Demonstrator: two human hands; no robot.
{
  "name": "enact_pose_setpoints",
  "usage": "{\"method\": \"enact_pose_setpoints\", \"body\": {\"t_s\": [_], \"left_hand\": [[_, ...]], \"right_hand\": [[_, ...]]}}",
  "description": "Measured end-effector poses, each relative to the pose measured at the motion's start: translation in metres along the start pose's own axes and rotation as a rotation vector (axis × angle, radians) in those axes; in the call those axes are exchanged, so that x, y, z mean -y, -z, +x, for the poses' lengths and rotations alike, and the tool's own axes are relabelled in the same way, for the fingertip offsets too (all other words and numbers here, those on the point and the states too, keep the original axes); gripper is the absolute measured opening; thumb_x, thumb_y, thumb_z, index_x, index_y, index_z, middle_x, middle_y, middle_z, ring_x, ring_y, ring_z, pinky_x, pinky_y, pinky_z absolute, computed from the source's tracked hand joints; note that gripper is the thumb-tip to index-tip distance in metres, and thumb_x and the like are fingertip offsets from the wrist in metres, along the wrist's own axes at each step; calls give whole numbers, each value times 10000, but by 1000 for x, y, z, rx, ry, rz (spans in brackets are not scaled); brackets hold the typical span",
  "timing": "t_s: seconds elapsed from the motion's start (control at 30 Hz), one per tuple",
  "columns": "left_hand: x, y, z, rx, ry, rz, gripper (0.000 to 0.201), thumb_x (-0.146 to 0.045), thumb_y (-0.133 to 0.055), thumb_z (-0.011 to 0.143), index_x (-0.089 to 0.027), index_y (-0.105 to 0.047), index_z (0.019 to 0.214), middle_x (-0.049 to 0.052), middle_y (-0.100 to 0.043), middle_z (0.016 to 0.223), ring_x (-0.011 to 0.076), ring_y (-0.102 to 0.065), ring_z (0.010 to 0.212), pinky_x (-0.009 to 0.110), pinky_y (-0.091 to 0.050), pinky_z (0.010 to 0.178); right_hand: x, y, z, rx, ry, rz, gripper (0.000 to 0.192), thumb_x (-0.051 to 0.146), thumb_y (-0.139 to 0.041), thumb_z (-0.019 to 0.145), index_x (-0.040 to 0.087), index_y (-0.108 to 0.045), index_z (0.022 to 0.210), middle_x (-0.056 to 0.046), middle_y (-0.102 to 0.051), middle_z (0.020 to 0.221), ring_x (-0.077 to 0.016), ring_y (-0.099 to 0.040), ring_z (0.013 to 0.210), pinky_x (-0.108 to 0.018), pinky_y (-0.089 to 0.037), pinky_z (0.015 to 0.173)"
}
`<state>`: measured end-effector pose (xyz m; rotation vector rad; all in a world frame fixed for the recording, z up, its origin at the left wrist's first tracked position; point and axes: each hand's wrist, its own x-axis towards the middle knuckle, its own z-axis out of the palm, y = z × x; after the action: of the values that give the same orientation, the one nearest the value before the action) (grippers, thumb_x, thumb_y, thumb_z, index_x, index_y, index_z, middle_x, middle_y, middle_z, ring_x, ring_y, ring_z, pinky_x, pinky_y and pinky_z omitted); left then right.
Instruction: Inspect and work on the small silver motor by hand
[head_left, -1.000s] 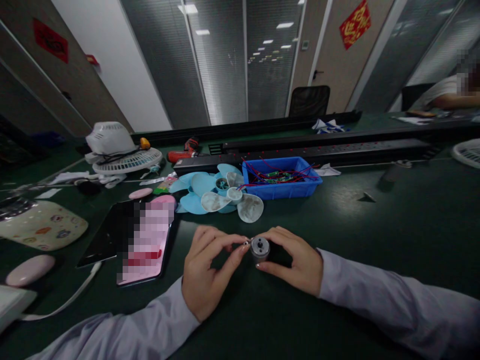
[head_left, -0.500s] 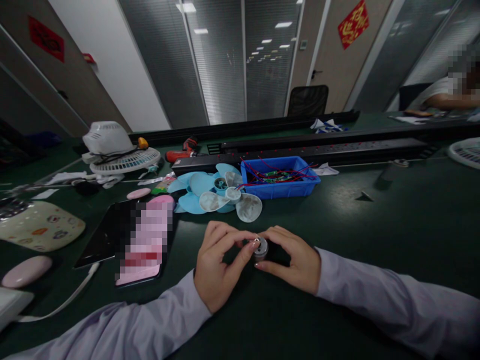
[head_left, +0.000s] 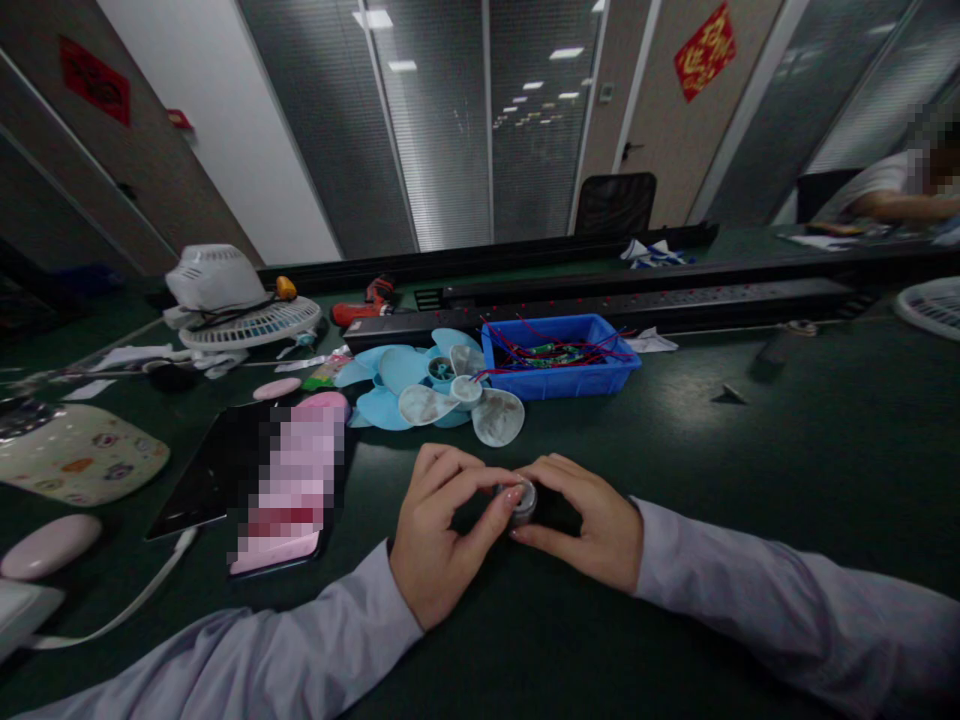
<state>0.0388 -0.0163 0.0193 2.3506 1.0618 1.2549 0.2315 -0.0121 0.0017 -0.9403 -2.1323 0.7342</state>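
A small grey metal motor stands on the dark green table in front of me. My right hand wraps around its right side and grips it. My left hand reaches in from the left, its thumb and forefinger pinched on the motor's front face, where a tiny ring-shaped part was seen a moment ago. That small part is now hidden by the fingertips. Both forearms rest low over the table in pale lilac sleeves.
Blue and white fan blades lie just behind my hands, beside a blue bin of red-wired boards. A phone lies left, a fan guard further back. Black rails cross the table. Another person sits far right.
My left hand has moved right, bringing the small ring part against the motor's face, and its fingers now cover the front. The right hand has stayed on the motor.
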Motion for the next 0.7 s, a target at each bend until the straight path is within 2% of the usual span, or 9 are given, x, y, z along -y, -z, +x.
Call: {"method": "enact_pose_setpoints", "body": {"t_s": [0.17,0.37,0.57,0.7], "left_hand": [[-1,3,-1,13,16,1,230,-132,-549,875,-231,-662,1050,36,-607,914,186,-485,918,325,-406,800],[-2,3,-1,43,28,8,214,-144,-531,882,-228,-680,1010,45,-581,912,195,-483,925,339,-406,804],[-1,1,-1,39,43,30,192,-186,-597,852,-262,-680,1007,37,-574,927,201,-479,947,355,-404,827],[0,-3,0,-11,88,16,114,-223,-649,821,-262,-692,918,25,-572,903,197,-487,929,349,-402,823]], "right_hand": [[1,0,0,-13,2,-13,259,280,-703,782,164,-599,988,-47,-626,883,-190,-539,819,-328,-418,745],[2,2,0,9,4,17,319,252,-707,781,172,-589,1066,-46,-640,940,-191,-558,864,-340,-419,787],[2,2,0,25,-19,-6,300,258,-695,784,163,-592,1049,-55,-631,928,-202,-550,863,-343,-427,765],[3,2,0,8,-19,-7,285,253,-692,787,167,-593,1041,-48,-630,910,-197,-551,847,-341,-421,760]]}}
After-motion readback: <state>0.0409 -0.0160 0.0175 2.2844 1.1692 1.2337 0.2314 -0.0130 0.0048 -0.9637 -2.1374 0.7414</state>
